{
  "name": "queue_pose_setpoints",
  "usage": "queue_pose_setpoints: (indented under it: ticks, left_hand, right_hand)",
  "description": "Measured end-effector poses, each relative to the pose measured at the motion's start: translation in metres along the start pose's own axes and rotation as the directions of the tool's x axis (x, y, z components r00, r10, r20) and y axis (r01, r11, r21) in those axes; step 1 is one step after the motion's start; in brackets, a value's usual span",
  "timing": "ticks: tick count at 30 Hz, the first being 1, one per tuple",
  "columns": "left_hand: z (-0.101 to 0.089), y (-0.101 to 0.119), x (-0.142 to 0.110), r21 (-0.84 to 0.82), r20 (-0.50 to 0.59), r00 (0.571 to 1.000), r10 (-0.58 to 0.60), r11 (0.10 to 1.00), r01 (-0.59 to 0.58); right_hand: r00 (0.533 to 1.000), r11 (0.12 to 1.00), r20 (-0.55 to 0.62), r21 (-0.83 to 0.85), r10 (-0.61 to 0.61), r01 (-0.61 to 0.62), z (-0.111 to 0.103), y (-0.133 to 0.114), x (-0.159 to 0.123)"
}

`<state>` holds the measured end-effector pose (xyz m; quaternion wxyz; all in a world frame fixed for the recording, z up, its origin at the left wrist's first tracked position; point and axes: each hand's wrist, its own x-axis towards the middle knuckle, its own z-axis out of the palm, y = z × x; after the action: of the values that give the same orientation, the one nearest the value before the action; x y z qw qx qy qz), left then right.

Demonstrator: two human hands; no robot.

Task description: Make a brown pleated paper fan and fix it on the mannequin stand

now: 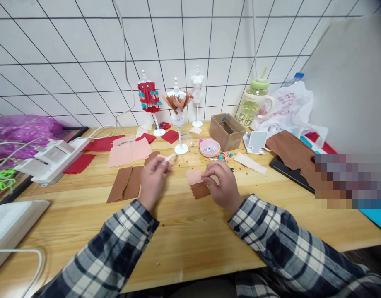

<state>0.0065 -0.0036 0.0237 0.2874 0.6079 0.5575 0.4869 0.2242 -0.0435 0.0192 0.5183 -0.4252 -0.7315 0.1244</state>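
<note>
Grained wood tabletop [181, 240], right fingers [215, 171] at zigzag-edged brown piece [199, 191]

The wooden table [190, 240] bears a box [233, 142], pink dish [209, 155] and brown pieces [124, 189], probably cloth.

Two bare hands [223, 184], three small white dress forms [197, 87], one shallow round pink dish [210, 155], one open brown cardboard box [235, 140], one green-lidded transparent drinking jug [251, 104], one white phone stand [257, 141], one white power strip [58, 168], one wooden desk [178, 244].
</note>
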Motion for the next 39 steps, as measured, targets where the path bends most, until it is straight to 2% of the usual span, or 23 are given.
queue_pose_setpoints:
  ticks: [2,3,5,7,8,10,14,17,19,23,27,33,36,39]
  left_hand:
    - [-0.015,-0.007,0.013,0.147,-0.114,0.993,0.016,0.989,0.001]
    - [-0.022,-0.011,0.018,0.286,-0.109,0.993,0.049,0.958,-0.016]
    - [-0.032,-0.016,0.025,0.541,0.048,0.998,0.046,0.839,-0.064]
    - [-0.035,-0.018,0.026,0.655,0.215,0.976,-0.018,0.744,-0.131]
    - [-0.034,-0.018,0.025,0.665,0.269,0.962,-0.036,0.730,-0.159]
    - [-0.029,-0.015,0.022,0.651,0.300,0.954,0.004,0.730,-0.208]
    - [-0.012,0.003,0.006,0.634,0.218,0.949,0.227,0.707,-0.315]
    - [0.004,0.018,-0.014,0.419,0.372,0.895,0.248,0.815,-0.400]
    - [0.013,0.023,-0.025,0.311,0.422,0.878,0.225,0.874,-0.373]
    - [0.025,0.022,-0.033,0.258,0.367,0.908,0.202,0.916,-0.308]
    - [0.026,0.017,-0.029,0.243,0.344,0.916,0.208,0.922,-0.301]
    - [0.024,0.018,-0.027,0.058,0.380,0.902,0.203,0.968,-0.242]
    - [0.025,0.018,-0.029,0.000,0.388,0.906,0.170,0.983,-0.184]
    - [0.028,0.014,-0.028,-0.045,0.356,0.931,0.083,0.996,-0.071]
  right_hand:
    - [0.998,0.998,-0.009,0.022,0.061,-0.060,-0.003,0.003,0.002]
    - [0.995,0.994,0.003,0.033,0.102,-0.102,-0.003,0.005,0.003]
    - [0.980,0.978,0.032,0.054,0.198,-0.200,-0.002,0.011,0.004]
    - [0.961,0.959,0.047,0.061,0.274,-0.276,0.000,0.017,0.005]
    - [0.955,0.953,0.049,0.058,0.294,-0.297,0.001,0.018,0.005]
    - [0.951,0.950,0.053,0.049,0.306,-0.308,0.003,0.020,0.005]
    - [0.950,0.950,0.086,0.056,0.301,-0.306,0.002,0.014,0.005]
    - [0.953,0.953,0.098,0.076,0.287,-0.294,0.001,0.010,0.005]
    - [0.955,0.953,0.092,0.088,0.281,-0.289,0.001,0.009,0.005]
    - [0.951,0.948,0.089,0.087,0.298,-0.305,0.003,0.010,0.005]
    - [0.946,0.947,0.105,0.070,0.307,-0.315,0.006,0.011,0.004]
    - [0.936,0.936,0.112,0.078,0.335,-0.344,0.005,0.015,0.005]
    - [0.933,0.932,0.132,0.100,0.336,-0.349,0.003,0.019,0.006]
    - [0.937,0.936,0.104,0.074,0.335,-0.343,0.000,0.021,0.007]
